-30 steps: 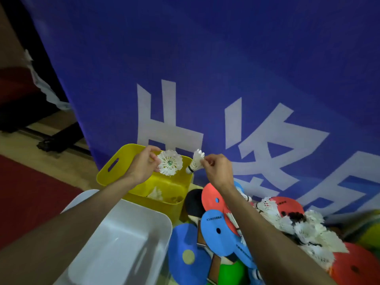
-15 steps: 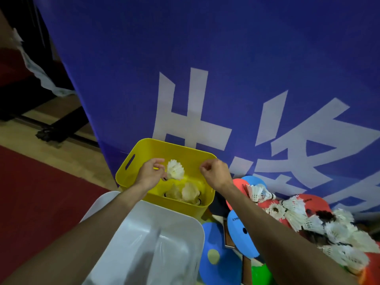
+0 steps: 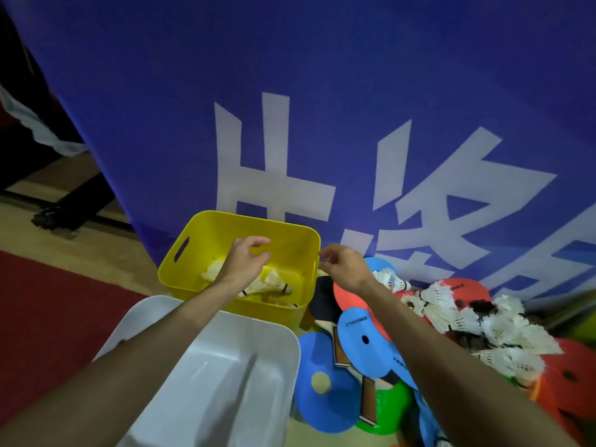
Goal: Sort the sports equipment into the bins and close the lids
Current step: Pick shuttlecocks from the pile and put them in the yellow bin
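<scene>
- Nearest, at 7 o'clock in the view, the white bin [image 3: 232,382] stands on the floor with nothing to see inside it. I think it waits for another kind of equipment. No lid is in view.
- At 3 o'clock from the white bin, the paddles [image 3: 354,350] lie in a loose heap on the floor, blue and red ones overlapping. They are not yet sorted.
- A little further, at 4 o'clock in the view, the pile of shuttlecocks [image 3: 503,330] rests partly on the red paddles. It lies near the right arm, so picking should be short work.
- At 12 o'clock from the white bin, touching or almost touching it, stands the yellow bin [image 3: 180,272]. The sorted shuttlecocks [image 3: 274,282] lie on its bottom, so this bin clearly serves for them.
- The left hand [image 3: 245,259] hovers over the yellow bin, its fingers loosely curled and holding nothing.
- The right hand [image 3: 345,266] is at 3 o'clock from the yellow bin, just outside the rim. Its fingers are relaxed and I see nothing between them.
- My judgement: both hands are free, so the next move is toward the pile. The task is far from done.
- Farthest, at 12 o'clock, the blue banner [image 3: 322,91] stands behind all.
</scene>
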### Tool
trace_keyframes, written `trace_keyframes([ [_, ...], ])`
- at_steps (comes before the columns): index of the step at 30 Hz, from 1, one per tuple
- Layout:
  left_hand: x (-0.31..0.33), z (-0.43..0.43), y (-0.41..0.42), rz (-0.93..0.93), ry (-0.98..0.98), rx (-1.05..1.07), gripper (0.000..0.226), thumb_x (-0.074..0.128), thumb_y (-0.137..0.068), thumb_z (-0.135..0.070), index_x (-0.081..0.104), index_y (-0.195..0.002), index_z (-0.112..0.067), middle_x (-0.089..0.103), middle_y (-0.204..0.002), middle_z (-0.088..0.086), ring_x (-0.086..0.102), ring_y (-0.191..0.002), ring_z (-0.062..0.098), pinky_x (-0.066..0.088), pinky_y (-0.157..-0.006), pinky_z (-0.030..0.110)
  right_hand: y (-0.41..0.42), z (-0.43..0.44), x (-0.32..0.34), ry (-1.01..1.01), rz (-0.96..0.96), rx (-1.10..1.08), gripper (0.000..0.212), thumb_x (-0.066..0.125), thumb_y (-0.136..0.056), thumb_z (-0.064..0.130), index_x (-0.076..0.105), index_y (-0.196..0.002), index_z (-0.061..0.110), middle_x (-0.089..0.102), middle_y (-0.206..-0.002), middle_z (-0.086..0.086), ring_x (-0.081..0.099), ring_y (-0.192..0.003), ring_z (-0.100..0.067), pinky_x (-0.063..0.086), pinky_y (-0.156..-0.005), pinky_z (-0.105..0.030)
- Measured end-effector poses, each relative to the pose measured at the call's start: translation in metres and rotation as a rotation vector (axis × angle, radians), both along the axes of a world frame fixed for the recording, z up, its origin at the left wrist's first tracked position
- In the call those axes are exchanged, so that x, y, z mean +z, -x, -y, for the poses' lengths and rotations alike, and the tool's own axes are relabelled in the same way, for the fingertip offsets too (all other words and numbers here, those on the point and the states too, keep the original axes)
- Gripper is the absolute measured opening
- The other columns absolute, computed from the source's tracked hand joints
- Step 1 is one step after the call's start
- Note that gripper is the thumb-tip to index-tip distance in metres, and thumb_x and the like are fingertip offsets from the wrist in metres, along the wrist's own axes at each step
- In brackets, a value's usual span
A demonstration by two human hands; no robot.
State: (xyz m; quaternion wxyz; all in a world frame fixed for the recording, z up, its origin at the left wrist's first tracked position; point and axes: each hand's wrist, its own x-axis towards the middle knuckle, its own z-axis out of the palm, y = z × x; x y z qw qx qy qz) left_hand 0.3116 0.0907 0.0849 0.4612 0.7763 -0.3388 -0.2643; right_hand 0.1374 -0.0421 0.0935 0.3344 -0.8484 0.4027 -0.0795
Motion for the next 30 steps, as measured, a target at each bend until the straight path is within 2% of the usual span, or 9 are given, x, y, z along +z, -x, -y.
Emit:
trace_keyframes([
  [3, 0.011, 0.016, 0.024, 0.086, -0.016, -0.086, 0.021, 0.061, -0.088, -0.015, 0.064, -0.107, -0.023, 0.045, -0.118, -0.001, 0.061, -0.095, 0.016, 0.049, -0.085, 0.028, 0.033, 0.011, 0.004, 0.023, -0.008, -0.051, 0.03, 0.06, -0.09, 0.017, 0.062, -0.12, 0.011, 0.066, -0.112, -0.008, 0.061, -0.104, -0.021, 0.04, -0.082, -0.02],
  [5, 0.018, 0.027, 0.043, 0.122, -0.033, -0.126, 0.021, 0.06, -0.089, -0.016, 0.064, -0.109, -0.019, 0.048, -0.116, -0.001, 0.058, -0.095, 0.014, 0.042, -0.082, 0.021, 0.059, 0.018, 0.006, 0.04, -0.013, -0.085, 0.031, 0.06, -0.09, 0.017, 0.062, -0.12, 0.012, 0.066, -0.114, -0.006, 0.061, -0.106, -0.02, 0.039, -0.081, -0.02],
  [9, 0.02, 0.046, 0.095, 0.123, -0.055, -0.228, 0.02, 0.06, -0.088, -0.015, 0.063, -0.107, -0.018, 0.06, -0.112, 0.0, 0.06, -0.097, 0.014, 0.044, -0.081, 0.023, 0.115, 0.029, 0.006, 0.032, -0.036, -0.141, 0.032, 0.061, -0.091, 0.023, 0.062, -0.12, 0.012, 0.066, -0.114, -0.005, 0.061, -0.107, -0.022, 0.044, -0.089, -0.027],
  [14, 0.005, 0.064, 0.163, 0.162, -0.093, -0.384, 0.016, 0.063, -0.085, -0.019, 0.063, -0.097, -0.029, 0.058, -0.112, -0.001, 0.06, -0.098, 0.014, 0.047, -0.09, 0.027, 0.183, 0.041, -0.003, 0.015, -0.054, -0.185, 0.031, 0.059, -0.091, 0.022, 0.062, -0.12, 0.012, 0.067, -0.115, -0.006, 0.062, -0.104, -0.023, 0.046, -0.088, -0.03],
  [18, -0.011, 0.074, 0.213, 0.155, -0.135, -0.473, 0.016, 0.06, -0.088, -0.015, 0.063, -0.104, -0.018, 0.057, -0.106, -0.006, 0.056, -0.083, 0.004, 0.044, -0.066, 0.012, 0.234, 0.044, -0.01, 0.053, -0.021, -0.251, 0.027, 0.058, -0.091, 0.02, 0.067, -0.115, 0.009, 0.068, -0.115, -0.01, 0.062, -0.104, -0.024, 0.045, -0.089, -0.029],
  [22, -0.029, 0.078, 0.251, 0.134, -0.19, -0.552, 0.02, 0.059, -0.089, -0.019, 0.062, -0.109, -0.019, 0.054, -0.117, -0.003, 0.06, -0.096, 0.014, 0.047, -0.071, 0.023, 0.273, 0.044, -0.026, -0.017, -0.034, -0.287, 0.03, 0.059, -0.091, 0.023, 0.065, -0.118, 0.011, 0.067, -0.116, -0.005, 0.063, -0.102, -0.021, 0.044, -0.083, -0.023],
  [25, -0.046, 0.08, 0.279, 0.144, -0.224, -0.602, 0.019, 0.061, -0.088, -0.018, 0.061, -0.107, -0.019, 0.056, -0.118, 0.0, 0.06, -0.098, 0.017, 0.049, -0.082, 0.029, 0.297, 0.04, -0.04, -0.052, -0.067, -0.284, 0.03, 0.058, -0.092, 0.022, 0.063, -0.119, 0.01, 0.067, -0.114, -0.006, 0.061, -0.104, -0.02, 0.038, -0.079, -0.019],
  [27, -0.056, 0.081, 0.295, 0.161, -0.267, -0.637, 0.021, 0.06, -0.09, -0.019, 0.06, -0.111, -0.016, 0.055, -0.119, 0.002, 0.058, -0.102, 0.018, 0.047, -0.087, 0.03, 0.311, 0.035, -0.051, -0.08, -0.093, -0.26, 0.03, 0.058, -0.092, 0.024, 0.063, -0.119, 0.01, 0.067, -0.115, -0.006, 0.06, -0.104, -0.019, 0.038, -0.079, -0.019],
  [30, -0.073, 0.079, 0.315, 0.147, -0.336, -0.65, 0.023, 0.057, -0.091, -0.018, 0.059, -0.114, -0.014, 0.053, -0.117, 0.003, 0.056, -0.104, 0.019, 0.045, -0.086, 0.027, 0.326, 0.026, -0.074, -0.162, -0.133, -0.231, 0.039, 0.06, -0.09, 0.04, 0.064, -0.116, 0.01, 0.066, -0.112, -0.005, 0.061, -0.102, -0.02, 0.046, -0.08, -0.026],
])
